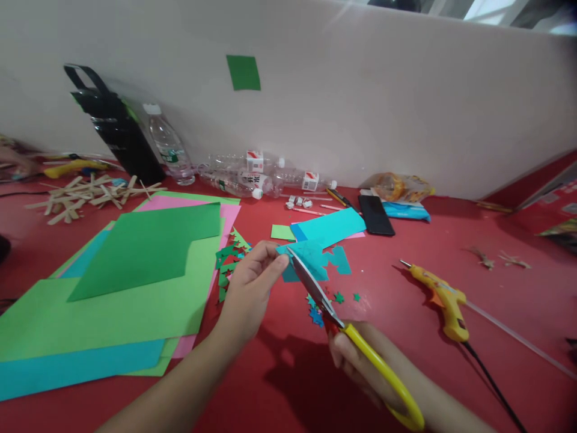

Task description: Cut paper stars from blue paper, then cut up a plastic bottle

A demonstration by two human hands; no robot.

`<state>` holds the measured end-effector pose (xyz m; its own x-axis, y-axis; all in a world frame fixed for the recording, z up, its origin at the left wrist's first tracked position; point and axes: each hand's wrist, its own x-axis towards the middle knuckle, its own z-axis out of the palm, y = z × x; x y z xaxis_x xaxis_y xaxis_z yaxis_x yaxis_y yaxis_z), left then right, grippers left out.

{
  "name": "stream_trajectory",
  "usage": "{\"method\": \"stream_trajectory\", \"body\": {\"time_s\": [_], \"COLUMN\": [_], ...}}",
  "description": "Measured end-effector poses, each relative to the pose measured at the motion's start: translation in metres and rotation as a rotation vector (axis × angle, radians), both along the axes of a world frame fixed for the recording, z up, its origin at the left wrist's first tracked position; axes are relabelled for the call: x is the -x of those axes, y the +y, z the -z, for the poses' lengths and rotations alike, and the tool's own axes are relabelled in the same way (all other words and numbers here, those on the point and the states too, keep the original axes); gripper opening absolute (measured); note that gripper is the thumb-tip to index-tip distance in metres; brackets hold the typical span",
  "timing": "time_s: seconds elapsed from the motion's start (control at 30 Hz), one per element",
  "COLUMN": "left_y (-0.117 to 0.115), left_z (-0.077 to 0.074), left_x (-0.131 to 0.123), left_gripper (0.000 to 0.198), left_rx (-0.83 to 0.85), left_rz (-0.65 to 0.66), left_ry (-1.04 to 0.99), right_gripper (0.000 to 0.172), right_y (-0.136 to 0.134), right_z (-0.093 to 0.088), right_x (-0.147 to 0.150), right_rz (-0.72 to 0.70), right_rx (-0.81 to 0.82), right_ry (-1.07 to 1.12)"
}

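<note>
My left hand (251,287) pinches the edge of a piece of blue paper (311,255) between thumb and fingers above the red table. In my right hand (356,355) is a pair of scissors (318,294) with yellow handles. Their blades point up and left, and the tips reach the paper beside my left fingertips. Just below lie several small paper stars (315,314) in blue and green. A blue scrap with star-shaped notches (342,260) rests right of the blades. Green offcuts (225,264) lie left of my left hand.
Coloured paper sheets (135,252) cover the left side. Wooden stick stars (85,195), a black flask (124,141) and plastic bottles (243,180) stand or lie along the wall. A phone (376,215) is behind; a yellow glue gun (439,300) with its cord lies right.
</note>
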<state>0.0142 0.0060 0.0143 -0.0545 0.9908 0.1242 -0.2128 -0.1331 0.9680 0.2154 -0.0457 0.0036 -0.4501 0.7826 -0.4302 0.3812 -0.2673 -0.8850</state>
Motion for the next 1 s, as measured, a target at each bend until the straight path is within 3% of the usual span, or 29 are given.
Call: {"method": "stream_trajectory", "body": {"time_s": [0.43, 0.7, 0.8, 1.0], "left_y": [-0.002, 0.000, 0.004, 0.016], "left_z": [0.004, 0.001, 0.001, 0.019], "left_x": [-0.001, -0.003, -0.001, 0.001], "left_gripper": [0.009, 0.014, 0.018, 0.021], "left_rx": [0.019, 0.092, 0.148, 0.240], "left_rz": [-0.018, -0.031, -0.092, -0.123], "left_ry": [0.025, -0.028, -0.050, 0.012], "right_gripper": [0.069, 0.053, 0.053, 0.054], "right_y": [-0.002, 0.007, 0.009, 0.015], "right_z": [0.001, 0.007, 0.010, 0.002], "right_x": [0.003, 0.006, 0.008, -0.001], "right_rz": [0.024, 0.021, 0.086, 0.253], "right_rx": [0.029, 0.107, 0.132, -0.046], "right_ry": [0.043, 0.050, 0.042, 0.143]}}
